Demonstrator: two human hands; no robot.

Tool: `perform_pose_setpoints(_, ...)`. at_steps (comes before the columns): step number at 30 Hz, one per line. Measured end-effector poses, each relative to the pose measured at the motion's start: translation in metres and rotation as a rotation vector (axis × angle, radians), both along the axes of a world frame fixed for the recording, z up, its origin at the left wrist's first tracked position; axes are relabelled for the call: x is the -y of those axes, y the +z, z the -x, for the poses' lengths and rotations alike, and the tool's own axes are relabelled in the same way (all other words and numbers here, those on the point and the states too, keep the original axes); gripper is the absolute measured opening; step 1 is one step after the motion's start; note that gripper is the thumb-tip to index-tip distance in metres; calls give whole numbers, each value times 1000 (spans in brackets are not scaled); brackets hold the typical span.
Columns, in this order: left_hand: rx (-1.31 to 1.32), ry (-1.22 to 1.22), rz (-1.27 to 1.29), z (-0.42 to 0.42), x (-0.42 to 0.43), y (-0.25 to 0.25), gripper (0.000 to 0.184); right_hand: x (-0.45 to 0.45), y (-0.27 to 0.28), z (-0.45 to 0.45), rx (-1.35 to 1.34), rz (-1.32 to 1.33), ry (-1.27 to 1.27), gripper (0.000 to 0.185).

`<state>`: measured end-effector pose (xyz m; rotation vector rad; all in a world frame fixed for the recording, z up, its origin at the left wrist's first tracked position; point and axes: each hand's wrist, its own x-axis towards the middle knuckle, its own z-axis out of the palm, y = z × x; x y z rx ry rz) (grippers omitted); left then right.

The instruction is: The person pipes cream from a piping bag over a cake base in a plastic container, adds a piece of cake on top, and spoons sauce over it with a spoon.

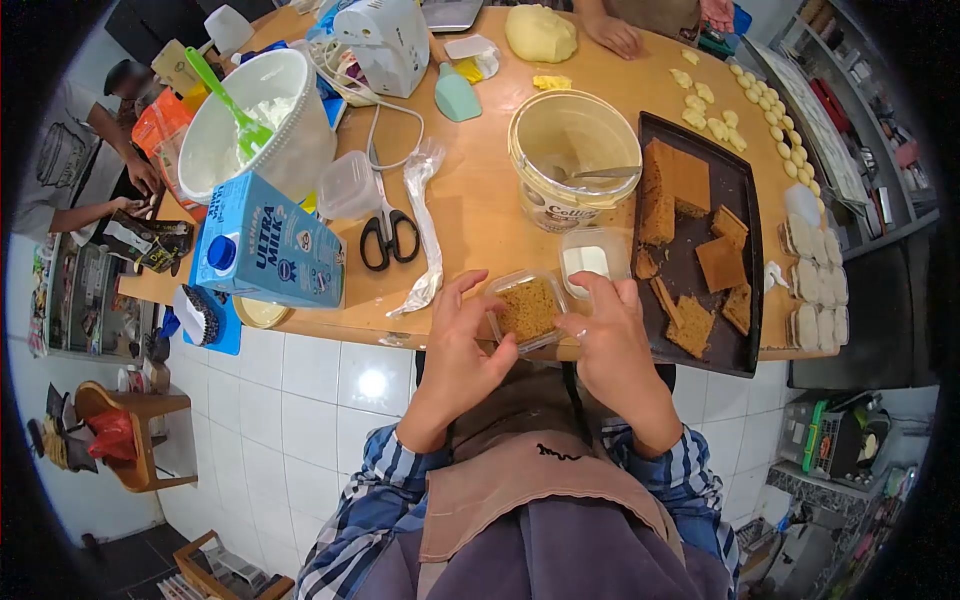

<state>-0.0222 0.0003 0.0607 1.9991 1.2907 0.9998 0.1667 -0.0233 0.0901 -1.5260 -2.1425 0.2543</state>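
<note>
A small clear plastic container [545, 343] with a piece of brown sponge cake [527, 309] inside rests at the table's front edge. My left hand [462, 345] curls around its left side, fingertips at the rim and thumb at the near corner. On the right side, my right hand [618, 345] has its thumb at the container's rim beside the cake, the other fingers bent. Just behind my right fingers is another clear container [612, 244] with something white in it. A dark baking tray [748, 240] with cut sponge cake [682, 180] lies to the right.
Behind the containers stands a cream-coloured tub [560, 140] with a metal utensil. To the left are scissors [388, 238], a milk carton [270, 245] and a white bowl [300, 130] with a green spatula [240, 125]. Filled containers [815, 280] stand far right. Another person's hand [612, 38] rests near dough [541, 34].
</note>
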Motion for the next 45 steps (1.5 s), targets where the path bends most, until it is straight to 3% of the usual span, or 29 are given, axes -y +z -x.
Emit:
perform_pose_setpoints(4, -87, 31, 20, -3, 0, 5, 34, 0, -1, -3, 0, -52, 21, 19)
perform_pose_setpoints(6, -108, 16, 17, -2, -2, 4, 36, -1, 1, -7, -106, -81, -83, 20)
perform_pose_setpoints(10, 87, 3, 4, -1, -1, -1, 48, -6, -2, -22, -373, -105, -369, 20)
perform_pose_setpoints(14, 116, -34, -12, -5, 2, -1, 61, -15, -4, -34, -326, 99, -508, 24)
perform_pose_setpoints(21, -91, -88, -139, -9, -1, -10, 73, -27, -31, -40, -360, 112, -506, 33)
perform_pose_setpoints(30, 67, -66, -14, -14, 0, -19, 105, -35, -52, -48, -444, 170, -504, 25)
perform_pose_setpoints(32, 97, -44, 4, -18, 0, -27, 108, -37, -63, -53, -474, 143, -486, 23)
perform_pose_setpoints(35, 171, -46, 44, -21, 0, -35, 109, -35, -45, -47, -680, 230, -515, 19)
perform_pose_setpoints(45, 239, -65, 112, -31, 6, -23, 105, -11, 3, -37, -973, 149, -552, 18)
